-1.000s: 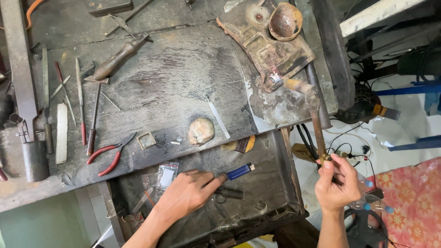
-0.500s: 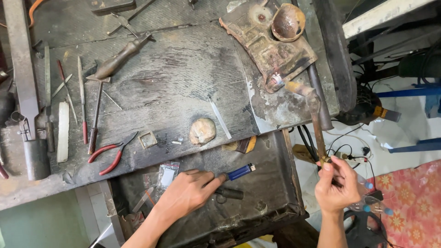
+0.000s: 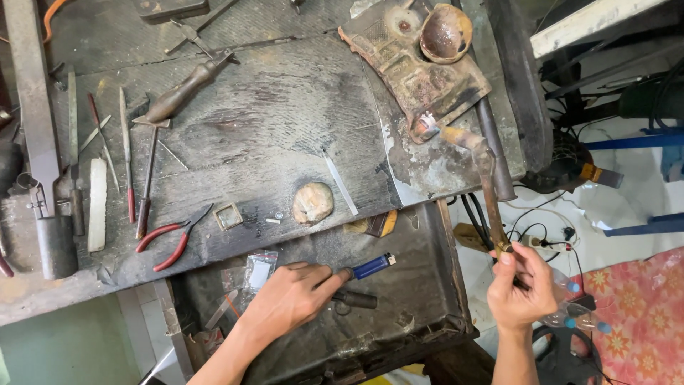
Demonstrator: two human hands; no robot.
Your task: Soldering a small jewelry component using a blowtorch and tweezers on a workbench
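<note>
The blue lighter (image 3: 372,267) lies in the open dark drawer (image 3: 420,314) under the front edge of the workbench (image 3: 271,142). The left hand (image 3: 288,299) has its fingers closed on the near end of the lighter, and the blue body points toward the right. The right hand (image 3: 520,289) is closed on the handle end of a rusty torch (image 3: 479,164). Its long pipe goes up to the bench and the nozzle is beside a burnt metal plate (image 3: 417,68). Red-handled pliers (image 3: 174,235) and a pale round stone (image 3: 312,203) lie on the bench, near the drawer.
</note>
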